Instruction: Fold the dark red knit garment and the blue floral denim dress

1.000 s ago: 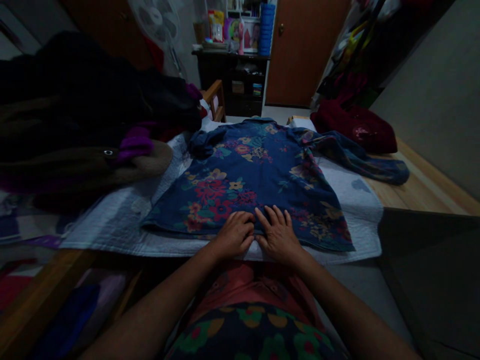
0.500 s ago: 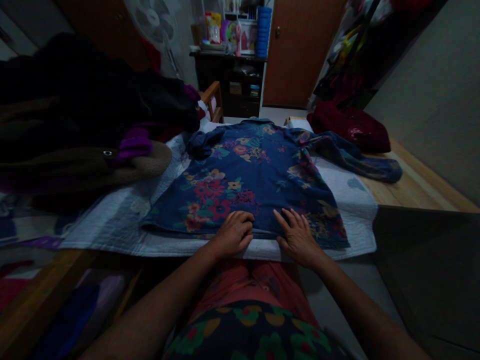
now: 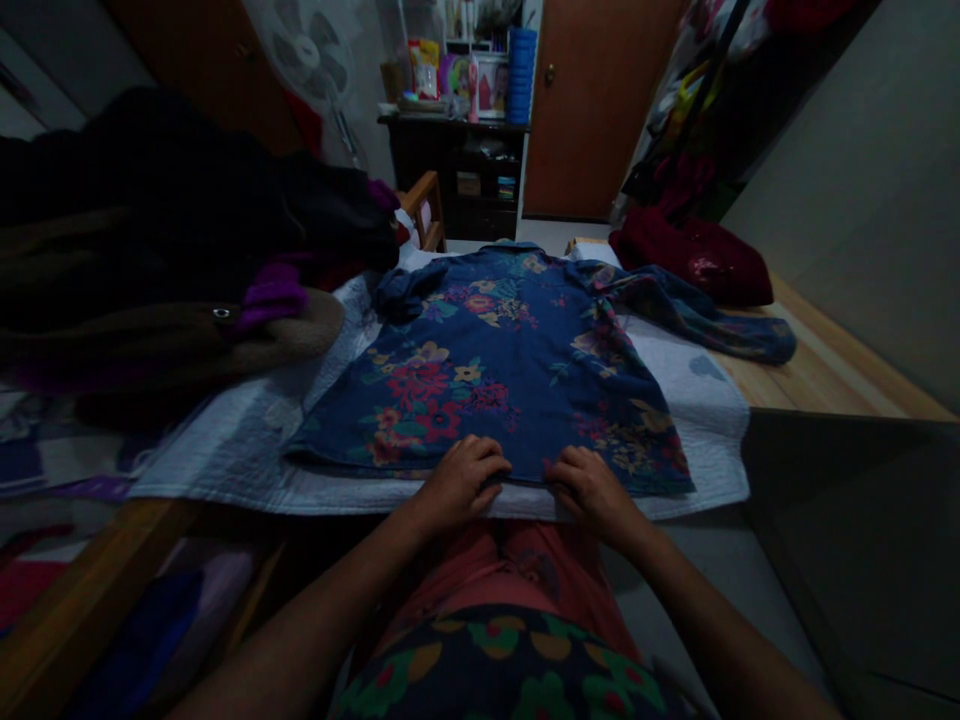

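While closed around its hem (image 3: 405, 472), left grip (image 3: 469, 475) and right grip (image 3: 586, 481), floral shirt (image 3: 495, 350) flat beyond.

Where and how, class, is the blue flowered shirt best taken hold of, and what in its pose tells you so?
I would grip the shirt by its near hem, coming from the near side, fingers above and thumbs below. It lies spread out, that long edge closest, with the left hand and right hand at it; the collar is farthest.
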### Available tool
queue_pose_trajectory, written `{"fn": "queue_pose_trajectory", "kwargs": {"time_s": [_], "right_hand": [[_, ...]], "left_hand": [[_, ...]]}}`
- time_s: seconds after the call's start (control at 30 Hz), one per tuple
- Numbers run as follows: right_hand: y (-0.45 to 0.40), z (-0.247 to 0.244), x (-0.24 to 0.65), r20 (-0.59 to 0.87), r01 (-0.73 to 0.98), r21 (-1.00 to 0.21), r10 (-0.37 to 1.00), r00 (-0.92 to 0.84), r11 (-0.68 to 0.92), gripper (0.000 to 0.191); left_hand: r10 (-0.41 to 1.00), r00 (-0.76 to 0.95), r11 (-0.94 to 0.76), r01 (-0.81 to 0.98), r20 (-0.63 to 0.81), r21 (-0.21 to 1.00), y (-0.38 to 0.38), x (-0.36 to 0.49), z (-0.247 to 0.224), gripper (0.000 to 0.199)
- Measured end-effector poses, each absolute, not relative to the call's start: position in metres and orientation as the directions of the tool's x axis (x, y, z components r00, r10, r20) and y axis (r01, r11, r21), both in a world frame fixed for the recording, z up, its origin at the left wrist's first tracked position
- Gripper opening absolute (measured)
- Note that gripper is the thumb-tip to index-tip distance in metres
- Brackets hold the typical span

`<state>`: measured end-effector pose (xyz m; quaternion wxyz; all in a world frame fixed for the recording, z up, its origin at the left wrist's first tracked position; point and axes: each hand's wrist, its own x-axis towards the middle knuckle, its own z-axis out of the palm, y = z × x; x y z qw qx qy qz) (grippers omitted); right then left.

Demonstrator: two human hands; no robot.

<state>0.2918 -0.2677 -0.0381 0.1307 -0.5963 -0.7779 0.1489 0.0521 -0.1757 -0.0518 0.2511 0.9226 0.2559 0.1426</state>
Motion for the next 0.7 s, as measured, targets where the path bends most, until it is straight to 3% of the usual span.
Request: {"fn": "queue_pose_trajectory", "kwargs": {"time_s": [0.07,0.23,0.33,0.47,0.57,0.7], "right_hand": [[-0.269,-0.035,0.295,0.03,0.874,-0.403,0.958,-0.284,0.271,0.019],[-0.258,-0.019,0.303,-0.035,0.802,-0.538,0.943,-0.33,0.261,0.024],[-0.243,-0.02,0.298,0.062,0.783,-0.572,0.965,-0.255,0.244,0.026],[-0.23,-0.042,0.285,0.177,0.867,-0.427,0.964,-0.2,0.258,0.036],[-0.231,-0.056,0.28,0.095,0.924,-0.293,0.969,-0.227,0.245,0.048],[-0.23,-0.051,0.283,0.013,0.938,-0.229,0.965,-0.263,0.259,0.054]], "left_hand": [[0.539,0.834,-0.754,0.415,0.118,0.509,-0.175,0.049,-0.048,0.025],[0.483,0.875,-0.753,0.401,0.025,0.522,-0.169,0.04,-0.029,0.035],[0.506,0.862,-0.735,0.429,0.005,0.525,-0.163,0.035,-0.02,0.036],[0.544,0.839,-0.724,0.454,0.025,0.52,-0.162,0.029,-0.025,0.024],[0.561,0.824,-0.73,0.446,0.083,0.518,-0.165,0.025,-0.036,0.021],[0.569,0.81,-0.758,0.45,0.143,0.472,-0.17,0.021,-0.05,0.022]]}}
